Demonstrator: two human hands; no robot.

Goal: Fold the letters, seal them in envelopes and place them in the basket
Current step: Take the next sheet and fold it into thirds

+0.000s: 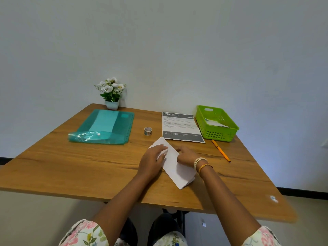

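You are pressing the folded letter (174, 167) flat on the table (88, 166): left hand (152, 160) spread on it, right hand (186, 156) seemingly pinching its edge. Keep the edges aligned while you are creasing firmly.

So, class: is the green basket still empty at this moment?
No, the green basket at the table's far right already holds at least one white envelope, lying inside against its floor.
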